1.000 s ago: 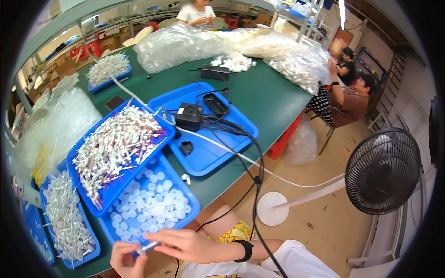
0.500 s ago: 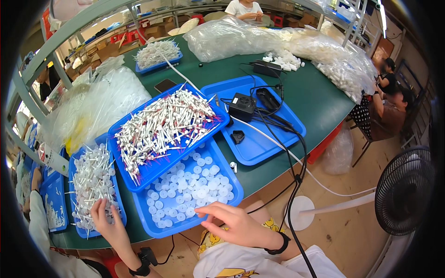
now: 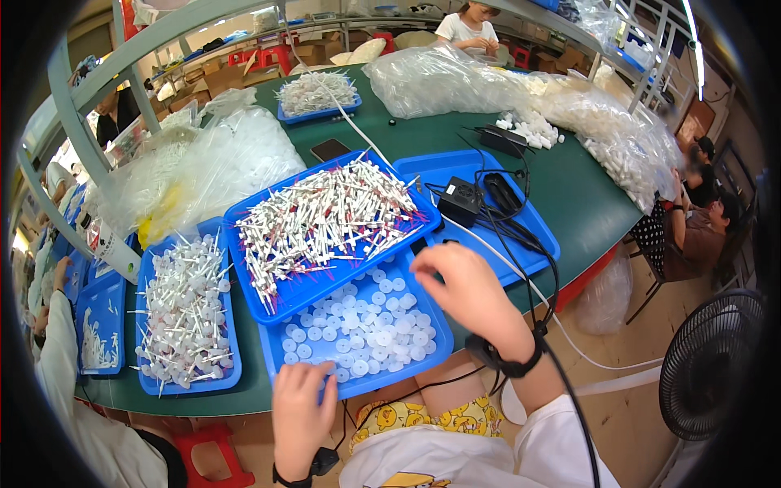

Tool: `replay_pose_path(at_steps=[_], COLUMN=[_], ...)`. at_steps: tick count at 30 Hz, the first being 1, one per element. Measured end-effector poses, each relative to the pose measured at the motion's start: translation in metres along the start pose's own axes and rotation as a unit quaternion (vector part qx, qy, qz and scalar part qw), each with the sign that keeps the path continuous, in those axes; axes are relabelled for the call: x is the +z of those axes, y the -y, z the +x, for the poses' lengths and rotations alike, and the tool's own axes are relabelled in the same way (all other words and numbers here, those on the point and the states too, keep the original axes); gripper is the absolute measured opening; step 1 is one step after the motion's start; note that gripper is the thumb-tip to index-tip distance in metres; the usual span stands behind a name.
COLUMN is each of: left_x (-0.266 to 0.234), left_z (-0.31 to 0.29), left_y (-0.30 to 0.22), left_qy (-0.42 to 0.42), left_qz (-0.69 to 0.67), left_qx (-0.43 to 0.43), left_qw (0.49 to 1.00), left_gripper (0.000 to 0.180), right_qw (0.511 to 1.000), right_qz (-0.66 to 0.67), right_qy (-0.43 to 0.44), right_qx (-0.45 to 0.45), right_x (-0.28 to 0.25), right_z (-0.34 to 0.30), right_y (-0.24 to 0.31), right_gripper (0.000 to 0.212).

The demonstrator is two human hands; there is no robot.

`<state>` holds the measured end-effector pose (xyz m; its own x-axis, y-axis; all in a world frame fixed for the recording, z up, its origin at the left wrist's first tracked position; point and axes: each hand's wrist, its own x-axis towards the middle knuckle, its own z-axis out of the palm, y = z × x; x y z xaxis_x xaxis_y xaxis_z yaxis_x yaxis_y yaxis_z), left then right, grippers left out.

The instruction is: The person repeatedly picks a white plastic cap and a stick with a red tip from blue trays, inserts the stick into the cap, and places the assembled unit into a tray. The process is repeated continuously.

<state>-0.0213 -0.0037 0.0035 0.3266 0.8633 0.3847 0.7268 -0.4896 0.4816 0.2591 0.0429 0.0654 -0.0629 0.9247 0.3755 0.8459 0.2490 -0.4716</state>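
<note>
My left hand (image 3: 303,408) hovers at the front rim of a blue tray (image 3: 446,346) of translucent white plastic discs (image 3: 358,333). Its fingers are bent but apart, and I see nothing in them. Above that tray's right side is my right hand (image 3: 468,285), close to the right corner of an upper blue tray (image 3: 259,311). Its fingers are loosely curled with a gap at the thumb, and no held thing shows. The upper tray overlaps the disc tray and bears a heap of thin white sticks (image 3: 325,215) with pinkish-red ends.
To the left stands a blue tray (image 3: 235,378) of sticks fitted with discs. Another tray (image 3: 541,244) at the right holds black adapters and cables. A phone (image 3: 329,150), plastic bags (image 3: 439,81) and white pieces lie farther back. A fan (image 3: 708,366) stands at right; co-workers sit nearby.
My left hand has moved right, from the tray of assembled sticks to the disc tray's front rim. My right hand has risen and moved away toward the upper tray's corner. The view has shifted.
</note>
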Motion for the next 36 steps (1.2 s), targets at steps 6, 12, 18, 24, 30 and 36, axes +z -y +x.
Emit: replay_pose_path(at_steps=[6,12,18,24,30,36], left_x=[0.009,0.010,0.015,0.014,0.009,0.015], left_z=[0.014,0.014,0.011,0.010,0.012,0.011], left_y=[-0.004,-0.005,-0.001,-0.003,-0.007,-0.004], left_qy=[0.049,0.037,0.021,0.000,0.011,-0.004], left_qz=[0.017,0.001,-0.008,-0.035,-0.130,-0.134], left_qx=[-0.007,-0.028,-0.035,-0.059,-0.140,-0.135], left_qw=[0.999,0.999,0.999,0.998,0.982,0.982], left_gripper=[0.014,0.009,0.009,0.025,0.022,0.018], right_qw=[0.981,0.988,0.991,0.947,0.953,0.985], right_qz=[-0.169,-0.146,-0.122,-0.320,-0.256,0.063], right_qy=[-0.070,0.051,0.029,0.009,-0.127,-0.158], right_qx=[-0.059,0.030,-0.037,0.006,0.100,0.042], right_x=[0.048,0.056,0.060,0.028,0.014,0.012], right_z=[0.073,0.106,0.098,0.077,0.065,0.040], right_y=[-0.055,-0.063,-0.068,-0.048,-0.043,-0.033], right_gripper=[0.009,0.009,0.011,0.012,0.010,0.008])
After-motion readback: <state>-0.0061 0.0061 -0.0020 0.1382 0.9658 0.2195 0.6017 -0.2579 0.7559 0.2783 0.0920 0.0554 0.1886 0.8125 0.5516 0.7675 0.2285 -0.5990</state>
